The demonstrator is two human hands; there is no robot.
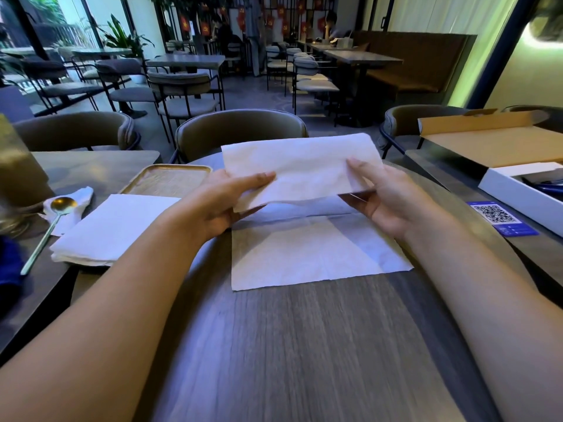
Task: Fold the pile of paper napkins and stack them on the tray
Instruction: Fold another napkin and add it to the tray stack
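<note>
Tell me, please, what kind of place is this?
Probably a café or restaurant: rows of empty tables and chairs, a long bench seat, and a QR-code card on the next table.

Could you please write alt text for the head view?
Both hands, left hand and right hand, pinch a folded napkin above an open napkin on the table. A napkin pile and empty tray sit left.
</note>
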